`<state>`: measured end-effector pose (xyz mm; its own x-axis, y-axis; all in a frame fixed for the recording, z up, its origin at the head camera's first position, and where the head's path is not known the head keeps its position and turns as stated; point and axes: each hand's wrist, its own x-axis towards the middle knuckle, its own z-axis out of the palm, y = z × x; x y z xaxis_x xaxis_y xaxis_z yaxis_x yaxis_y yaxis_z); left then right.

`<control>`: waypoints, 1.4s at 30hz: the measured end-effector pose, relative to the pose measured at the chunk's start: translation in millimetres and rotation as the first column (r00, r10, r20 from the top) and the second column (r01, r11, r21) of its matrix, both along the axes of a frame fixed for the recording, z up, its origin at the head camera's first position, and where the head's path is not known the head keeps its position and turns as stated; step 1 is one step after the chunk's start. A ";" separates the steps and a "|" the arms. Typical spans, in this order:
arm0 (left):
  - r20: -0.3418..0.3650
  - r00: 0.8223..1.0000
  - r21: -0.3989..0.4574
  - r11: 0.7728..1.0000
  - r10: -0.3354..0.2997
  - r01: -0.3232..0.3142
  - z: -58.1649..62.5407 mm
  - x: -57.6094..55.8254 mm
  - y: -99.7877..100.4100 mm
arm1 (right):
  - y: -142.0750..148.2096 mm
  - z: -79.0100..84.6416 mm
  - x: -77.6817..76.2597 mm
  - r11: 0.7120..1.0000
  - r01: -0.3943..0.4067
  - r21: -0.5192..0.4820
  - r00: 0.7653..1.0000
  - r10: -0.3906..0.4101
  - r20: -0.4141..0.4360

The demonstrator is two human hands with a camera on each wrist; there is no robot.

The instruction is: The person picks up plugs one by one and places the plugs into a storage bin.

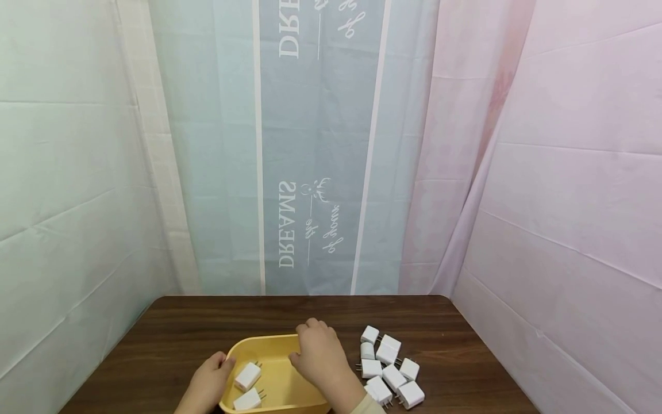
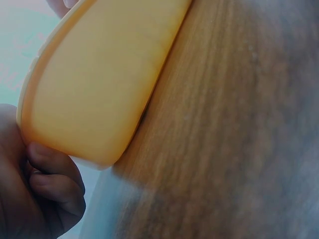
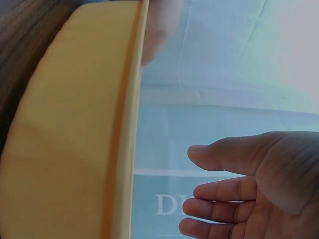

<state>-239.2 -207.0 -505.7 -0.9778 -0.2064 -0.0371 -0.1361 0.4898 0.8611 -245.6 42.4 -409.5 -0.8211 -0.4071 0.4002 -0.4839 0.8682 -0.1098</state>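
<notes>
A yellow plastic bin (image 1: 281, 382) stands at the front of the table, with two white charger plugs (image 1: 248, 376) showing inside it at the left. My left hand (image 1: 206, 382) grips the bin's left rim; its curled fingers show at the corner in the left wrist view. Over the bin's right side is my right hand (image 1: 322, 355). In the right wrist view this hand (image 3: 244, 184) holds nothing, with thumb and fingers apart and the bin's wall (image 3: 65, 134) beside it. Part of the bin's interior is hidden behind the right hand.
Several white charger plugs (image 1: 394, 378) lie in a loose group on the brown wooden table (image 1: 460, 368), right of the bin. Among them is a rounded white piece (image 1: 367, 351). Fabric curtains (image 1: 320, 144) hang behind the table and at both sides.
</notes>
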 end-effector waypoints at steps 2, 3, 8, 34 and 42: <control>-0.005 1.000 -0.001 1.000 0.001 -0.001 -0.3 0.0 0.3 | 3.8 0.9 -2.3 1.000 0.013 -0.020 1.000 -0.012 0.020; -0.005 1.000 0.000 1.000 0.001 -0.001 -0.4 0.0 0.3 | 5.7 1.0 -3.8 0.999 0.019 -0.027 1.000 -0.019 0.023; 0.013 1.000 0.007 1.000 -0.004 0.003 0.1 -0.8 -0.2 | 15.9 2.1 -10.8 0.997 0.042 -0.063 0.999 -0.041 0.027; 0.008 1.000 0.009 1.000 -0.009 0.009 -1.9 -0.1 -2.2 | 67.9 -3.2 -45.1 0.949 0.244 -0.199 0.953 -0.197 0.232; 0.003 1.000 0.031 0.999 -0.015 0.014 -1.9 0.1 -1.7 | 76.8 -4.2 -50.3 0.942 0.275 -0.192 0.937 -0.218 0.273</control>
